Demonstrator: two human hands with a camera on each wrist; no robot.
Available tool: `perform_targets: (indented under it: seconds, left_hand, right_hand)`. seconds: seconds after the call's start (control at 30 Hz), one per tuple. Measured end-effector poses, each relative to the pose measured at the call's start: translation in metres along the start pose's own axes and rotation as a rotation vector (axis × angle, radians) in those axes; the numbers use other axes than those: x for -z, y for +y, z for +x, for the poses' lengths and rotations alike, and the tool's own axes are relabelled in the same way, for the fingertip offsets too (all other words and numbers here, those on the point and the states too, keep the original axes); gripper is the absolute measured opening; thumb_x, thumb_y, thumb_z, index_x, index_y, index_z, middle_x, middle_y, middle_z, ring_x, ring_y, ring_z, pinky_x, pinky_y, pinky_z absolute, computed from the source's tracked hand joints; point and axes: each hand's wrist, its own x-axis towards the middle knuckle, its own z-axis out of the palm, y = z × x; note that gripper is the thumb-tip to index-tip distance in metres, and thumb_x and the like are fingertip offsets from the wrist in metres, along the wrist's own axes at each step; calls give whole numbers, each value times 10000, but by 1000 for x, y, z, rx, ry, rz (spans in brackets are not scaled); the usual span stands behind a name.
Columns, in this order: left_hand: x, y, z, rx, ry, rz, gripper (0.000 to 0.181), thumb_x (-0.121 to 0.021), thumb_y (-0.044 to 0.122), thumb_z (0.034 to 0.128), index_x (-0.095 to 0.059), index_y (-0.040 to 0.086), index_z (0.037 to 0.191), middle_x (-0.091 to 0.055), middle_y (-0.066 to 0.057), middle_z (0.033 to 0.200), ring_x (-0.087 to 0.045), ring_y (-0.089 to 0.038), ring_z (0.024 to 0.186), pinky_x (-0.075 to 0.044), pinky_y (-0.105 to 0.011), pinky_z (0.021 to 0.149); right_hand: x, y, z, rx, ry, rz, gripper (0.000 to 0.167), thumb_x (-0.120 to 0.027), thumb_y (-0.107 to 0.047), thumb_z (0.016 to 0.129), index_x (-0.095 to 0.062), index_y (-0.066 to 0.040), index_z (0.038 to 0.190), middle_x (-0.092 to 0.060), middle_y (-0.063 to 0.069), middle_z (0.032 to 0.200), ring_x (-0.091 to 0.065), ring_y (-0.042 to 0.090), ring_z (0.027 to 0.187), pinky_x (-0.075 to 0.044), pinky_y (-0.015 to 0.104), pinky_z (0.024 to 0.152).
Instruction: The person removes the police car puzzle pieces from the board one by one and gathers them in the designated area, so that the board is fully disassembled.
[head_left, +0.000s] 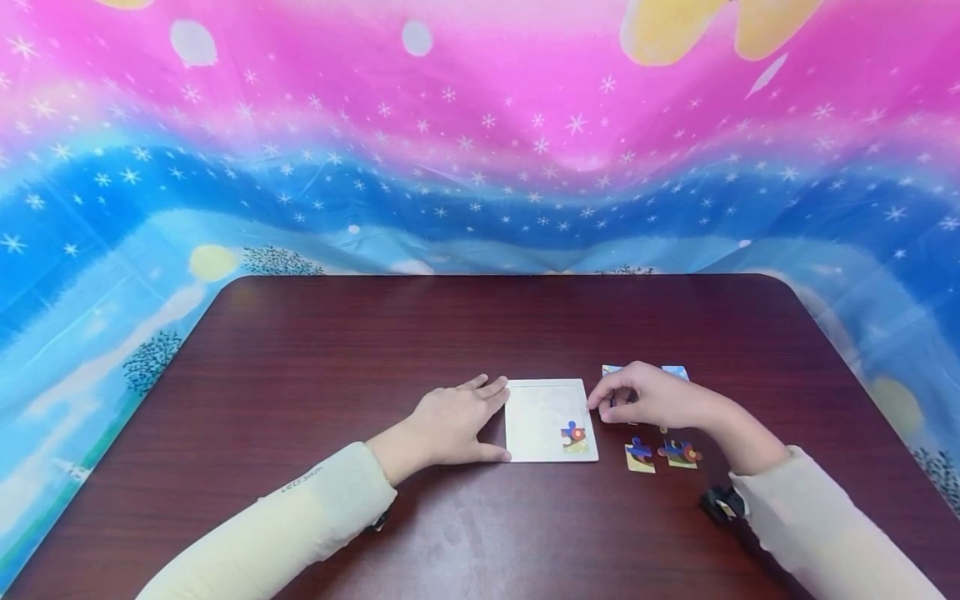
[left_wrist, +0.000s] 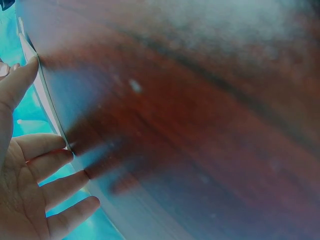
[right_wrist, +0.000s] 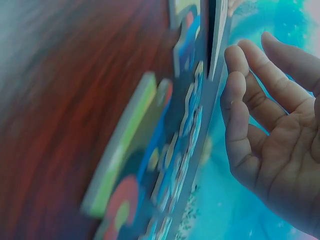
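A white square puzzle board (head_left: 532,417) lies on the table, with one colourful jigsaw piece (head_left: 573,437) in its lower right corner. Along the board's left edge my left hand (head_left: 453,423) rests with thumb and fingers spread; the left wrist view shows these straight fingers (left_wrist: 55,165) at the edge. My right hand (head_left: 660,397) hovers by the board's right side, its fingers loosely bent. Nothing shows in the right hand (right_wrist: 280,125) in the right wrist view. Two loose jigsaw pieces, one small (head_left: 639,455) and one wider (head_left: 680,453), lie below it. Further pieces (head_left: 676,372) are partly hidden behind that hand.
The dark red-brown table (head_left: 360,333) has rounded far corners. Behind it hangs a pink and blue patterned cloth (head_left: 480,150). A black strap device (head_left: 722,504) sits at the right wrist, below the sleeve cuff.
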Motion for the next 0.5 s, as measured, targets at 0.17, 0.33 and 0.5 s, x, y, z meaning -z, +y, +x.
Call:
perform_targets:
  seconds: [0.17, 0.33, 0.5]
  left_hand:
    - [0, 0, 0, 2, -1, -1, 897, -595, 719, 843, -401, 180, 1534, -348, 49, 1608, -367, -175, 1476, -548, -410, 947]
    - [-1, 0, 1, 0, 2, 1, 898, -595, 719, 843, -401, 179, 1534, -350, 49, 1608, -371, -180, 1475, -542, -408, 959]
    - [-2, -1, 1, -3, 8, 0, 898, -597, 717, 843, -404, 175, 1532, -354, 45, 1605, -378, -186, 1471, -538, -412, 969]
  right_hand:
    - [-6, -5, 11, 18, -25, -22, 153, -712, -111, 906, -747, -87, 1054, -686, -31, 901, -569, 73, 774, -503, 239, 672]
    - [-11, -6, 18, 18, -63, -17, 154, -708, -104, 907, -746, -83, 1055, -682, -35, 897, -575, 71, 776, -509, 239, 678]
    - [-15, -5, 22, 29, -67, -44, 126, -702, -80, 905, -752, -78, 1021, -661, -50, 857, -557, 47, 742, -492, 232, 668]
